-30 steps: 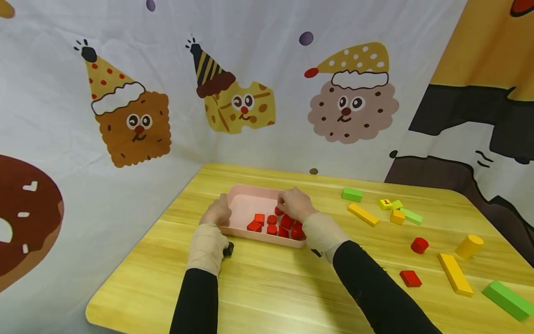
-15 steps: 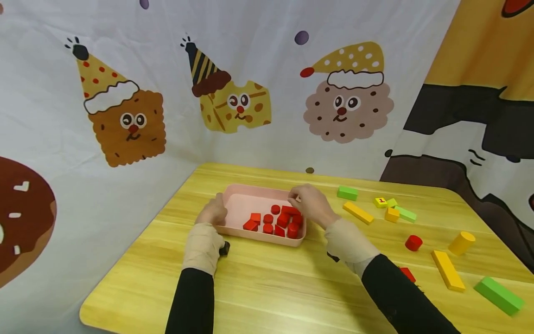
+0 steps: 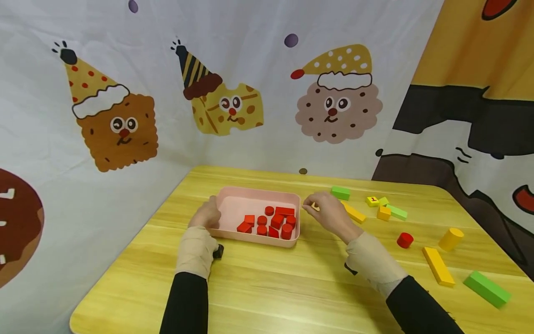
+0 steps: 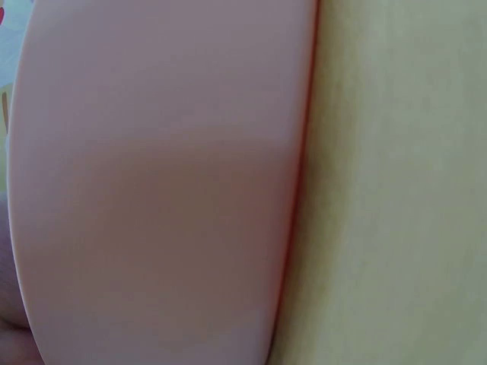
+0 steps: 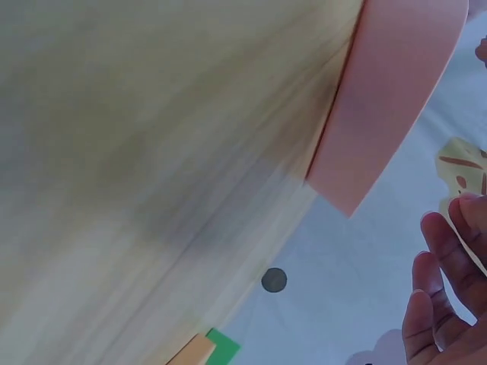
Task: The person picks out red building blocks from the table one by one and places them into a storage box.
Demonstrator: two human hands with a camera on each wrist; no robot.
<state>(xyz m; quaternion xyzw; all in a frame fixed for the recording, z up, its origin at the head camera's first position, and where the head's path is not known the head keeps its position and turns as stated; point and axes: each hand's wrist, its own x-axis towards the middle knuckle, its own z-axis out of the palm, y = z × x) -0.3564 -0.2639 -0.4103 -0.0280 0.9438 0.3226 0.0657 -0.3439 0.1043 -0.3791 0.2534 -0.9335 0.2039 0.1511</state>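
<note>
My left hand [image 3: 205, 214] grips the left rim of a pink tray [image 3: 233, 206]. In the left wrist view the tray's outer wall [image 4: 160, 175] fills much of the picture, and only a bit of the hand shows past its rim. Several red blocks [image 3: 277, 221], cylinders, cubes and a long bar [image 3: 285, 211] among them, lie in the tray's right part. Just outside the tray's right end hovers my right hand [image 3: 331, 214]. Its fingers are loosely bent with nothing between them, as the right wrist view also shows.
On the table's right side lie a red cylinder [image 3: 405, 240], a yellow cylinder [image 3: 451, 239], a yellow bar [image 3: 438, 266] and a green block [image 3: 486, 288]. Farther back are another green block [image 3: 340, 192] and several small yellow and green blocks. A printed curtain [image 3: 267, 153] stands behind the table.
My right hand has moved from above the tray's right part to the right, outside it, uncovering the red bar. The left hand stays on the rim. The head view has turned slightly right.
</note>
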